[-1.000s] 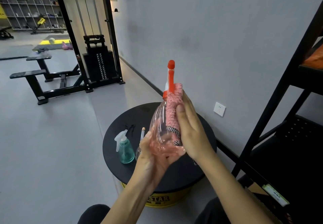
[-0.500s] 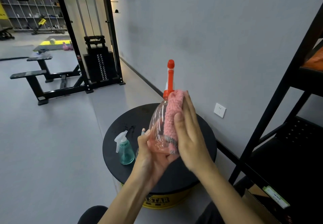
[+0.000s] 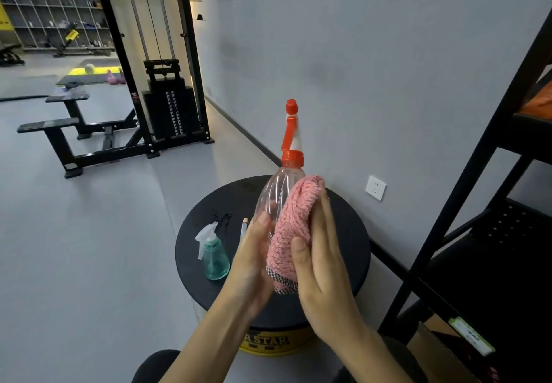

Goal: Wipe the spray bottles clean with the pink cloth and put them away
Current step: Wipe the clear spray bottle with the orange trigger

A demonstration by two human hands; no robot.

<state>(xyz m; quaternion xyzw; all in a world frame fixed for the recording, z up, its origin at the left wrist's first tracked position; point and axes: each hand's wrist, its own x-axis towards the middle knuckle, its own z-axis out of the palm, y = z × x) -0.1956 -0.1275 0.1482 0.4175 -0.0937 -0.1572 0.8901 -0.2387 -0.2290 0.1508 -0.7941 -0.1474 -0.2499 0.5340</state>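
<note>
I hold a clear spray bottle (image 3: 276,191) with an orange cap and nozzle upright above the round black stool top (image 3: 352,233). My left hand (image 3: 254,263) grips its lower body from the left. My right hand (image 3: 319,260) presses the pink cloth (image 3: 291,227) flat against the bottle's right side, thumb over the cloth's near edge. A small teal spray bottle (image 3: 213,255) with a white trigger stands on the stool to the left. Beside it a thin clear sprayer (image 3: 244,228) shows behind my left hand.
A black metal shelf rack (image 3: 466,191) stands close on the right. A grey wall with a socket (image 3: 375,187) runs behind the stool. A weight machine (image 3: 170,107) and bench (image 3: 59,131) stand farther back on the left, across open grey floor.
The pink cloth and my right hand have slid down from the bottle's neck to its lower body. The bottle's orange collar and shoulder now show uncovered.
</note>
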